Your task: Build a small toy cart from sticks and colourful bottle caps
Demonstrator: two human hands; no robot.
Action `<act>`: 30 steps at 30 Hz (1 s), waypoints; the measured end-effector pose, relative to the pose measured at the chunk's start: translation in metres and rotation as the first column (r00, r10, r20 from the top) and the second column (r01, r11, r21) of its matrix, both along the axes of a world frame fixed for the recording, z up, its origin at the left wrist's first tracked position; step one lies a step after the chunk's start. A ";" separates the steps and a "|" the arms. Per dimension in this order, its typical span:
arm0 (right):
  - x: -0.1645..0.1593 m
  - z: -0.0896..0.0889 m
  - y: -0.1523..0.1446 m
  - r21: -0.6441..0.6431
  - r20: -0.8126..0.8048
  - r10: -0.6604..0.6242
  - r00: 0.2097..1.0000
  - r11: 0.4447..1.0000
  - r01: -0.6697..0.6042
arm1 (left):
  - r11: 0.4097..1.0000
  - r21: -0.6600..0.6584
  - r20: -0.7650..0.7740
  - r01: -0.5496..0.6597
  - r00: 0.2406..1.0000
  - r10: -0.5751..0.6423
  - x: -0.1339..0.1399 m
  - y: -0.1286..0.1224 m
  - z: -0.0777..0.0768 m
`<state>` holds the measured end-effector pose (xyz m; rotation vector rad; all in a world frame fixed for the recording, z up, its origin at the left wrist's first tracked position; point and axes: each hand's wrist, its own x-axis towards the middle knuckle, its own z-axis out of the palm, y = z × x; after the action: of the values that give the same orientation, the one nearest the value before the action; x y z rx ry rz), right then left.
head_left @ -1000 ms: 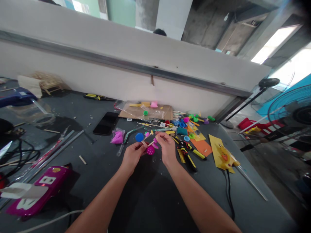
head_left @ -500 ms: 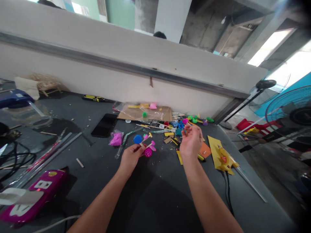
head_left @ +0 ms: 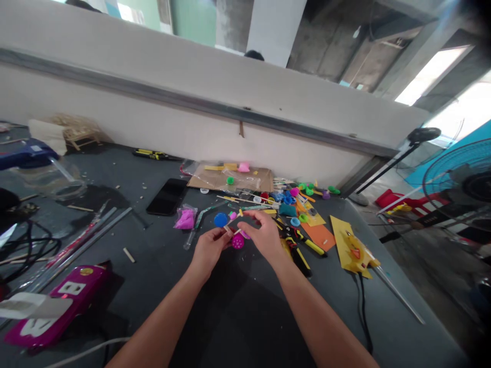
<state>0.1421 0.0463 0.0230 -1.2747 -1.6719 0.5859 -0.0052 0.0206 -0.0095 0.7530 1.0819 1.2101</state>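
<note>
My left hand [head_left: 209,250] pinches a small stick-and-cap craft model [head_left: 238,241] above the dark table. The model has thin light sticks, a blue round cap [head_left: 220,220], a magenta cap with holes and some pink bits. My right hand [head_left: 264,236] has its fingers curled at the model's right side, thumb and forefinger on its pink end; the fingertips partly cover it. Black-and-yellow pliers [head_left: 293,235] lie right of my right hand. Left of the model is a small bag of pink clay [head_left: 186,218].
A black phone [head_left: 166,197], cardboard [head_left: 210,179] and many coloured caps lie toward the back partition. On the right, a yellow glue gun [head_left: 358,251] rests on yellow card. A magenta power strip [head_left: 61,301] and long clear tubes [head_left: 88,243] occupy the left. A fan [head_left: 460,179] stands beyond the table.
My right hand has moved left and down from beside the coloured caps to the model, uncovering the pliers. My left hand still holds the model in nearly the same place.
</note>
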 end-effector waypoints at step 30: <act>0.020 0.013 0.003 0.169 -0.158 -0.116 0.981 0.975 0.142 | 0.998 0.054 -0.061 -0.022 0.998 0.025 -0.002 0.004 -0.011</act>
<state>0.1619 0.0495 0.0356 -1.1708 -1.4725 0.4298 -0.0070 0.0246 -0.0206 0.8251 1.1152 1.2470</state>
